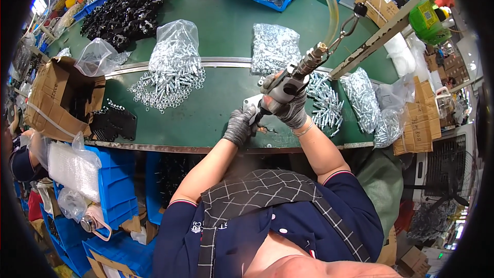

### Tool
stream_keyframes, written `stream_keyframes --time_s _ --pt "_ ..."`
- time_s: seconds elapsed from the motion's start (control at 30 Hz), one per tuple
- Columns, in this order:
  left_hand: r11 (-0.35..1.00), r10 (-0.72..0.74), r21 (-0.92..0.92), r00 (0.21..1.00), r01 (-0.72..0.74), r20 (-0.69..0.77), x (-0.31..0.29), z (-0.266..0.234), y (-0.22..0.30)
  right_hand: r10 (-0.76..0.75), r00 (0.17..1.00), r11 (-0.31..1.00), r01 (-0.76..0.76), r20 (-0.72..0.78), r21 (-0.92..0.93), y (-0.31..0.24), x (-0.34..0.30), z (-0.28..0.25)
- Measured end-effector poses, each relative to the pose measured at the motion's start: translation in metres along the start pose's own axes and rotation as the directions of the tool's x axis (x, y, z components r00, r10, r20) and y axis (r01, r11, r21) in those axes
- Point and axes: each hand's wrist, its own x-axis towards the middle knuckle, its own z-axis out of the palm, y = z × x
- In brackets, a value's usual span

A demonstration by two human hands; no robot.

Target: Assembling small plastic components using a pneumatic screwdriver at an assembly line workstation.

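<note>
My right hand (pixel 289 107), in a grey knit glove, is wrapped round an air-powered driver (pixel 286 91). The tool hangs from a cable with a hook (pixel 349 24), and a clear hose (pixel 332 2) runs up from it. Just left of the tool, my gloved left hand (pixel 239 126) is closed on a small part with a pale metal plate (pixel 251 102) and a dark section. The tool's nose meets or nearly meets this part; the gloves hide the exact contact. Both hands are over the near edge of the green table (pixel 180 129).
Bolts and ring-shaped nuts spill from a clear bag (pixel 177 46). Other bagged bolts (pixel 275 46) and loose bolts (pixel 327 105) lie around the tool. Black parts (pixel 123 13) pile up far left, behind an open carton (pixel 62 95). A metal post (pixel 378 36) slants at right.
</note>
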Motion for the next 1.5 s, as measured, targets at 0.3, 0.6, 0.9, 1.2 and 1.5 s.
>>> stream_keyframes --time_s 0.3,0.6,0.9,1.2,1.5 --pt "0.986 0.010 0.168 0.998 -0.021 0.062 -0.026 -0.020 0.030 -0.067 0.996 0.976 0.052 0.067 0.211 -0.009 0.005 0.005" --pt "0.779 0.151 0.621 0.987 -0.083 -0.058 -0.142 -0.165 0.154 0.175 0.976 0.886 -0.099 -0.130 0.453 0.008 0.018 -0.062" --pt "-0.362 0.528 0.686 0.745 0.631 -0.407 -0.110 -0.292 0.184 0.146 0.941 0.796 -0.296 0.306 0.529 0.053 0.065 -0.095" --pt "-0.520 0.521 0.491 0.715 0.699 -0.467 -0.086 -0.280 0.183 0.614 0.789 0.058 -0.007 0.030 -0.998 0.006 0.017 -0.169" --pt "-0.331 0.597 0.615 0.663 0.716 -0.451 -0.087 -0.296 0.203 0.679 0.722 -0.440 0.255 -0.134 -0.861 0.043 -0.025 -0.165"
